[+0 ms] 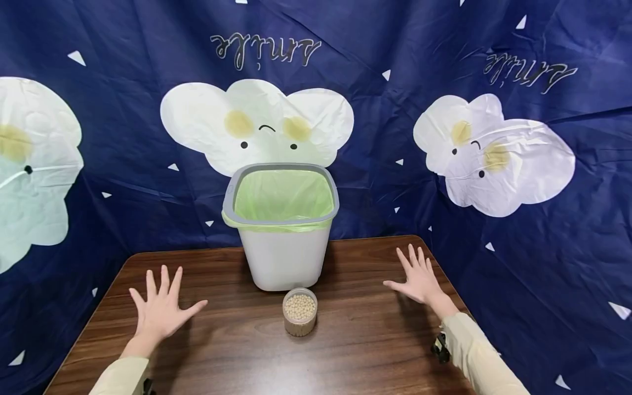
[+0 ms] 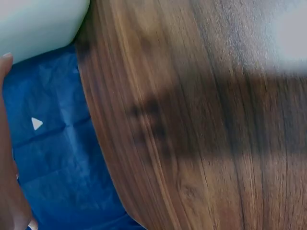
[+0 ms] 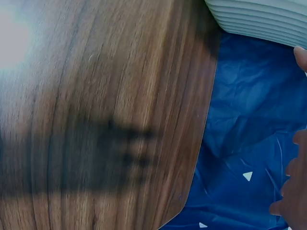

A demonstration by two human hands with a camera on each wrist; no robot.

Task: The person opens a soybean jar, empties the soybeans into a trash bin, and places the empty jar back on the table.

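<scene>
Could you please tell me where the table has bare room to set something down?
The table is bare between the left hand and the jar of beans, and between the jar and the right hand. It is crowded at the centre, where the jar stands just before the bin.

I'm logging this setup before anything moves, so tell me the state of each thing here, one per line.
Left hand: open, fingers spread, holding nothing, over the table.
Right hand: open, fingers spread, holding nothing, over the table.
Jar of beans: upright, lid off, nearly full, between the hands, just in front of the bin.
Bin: upright, uncovered, lined with a green bag; no contents visible.
Green bag: folded over the bin's rim.
Table: bears the bin and jar.
</scene>
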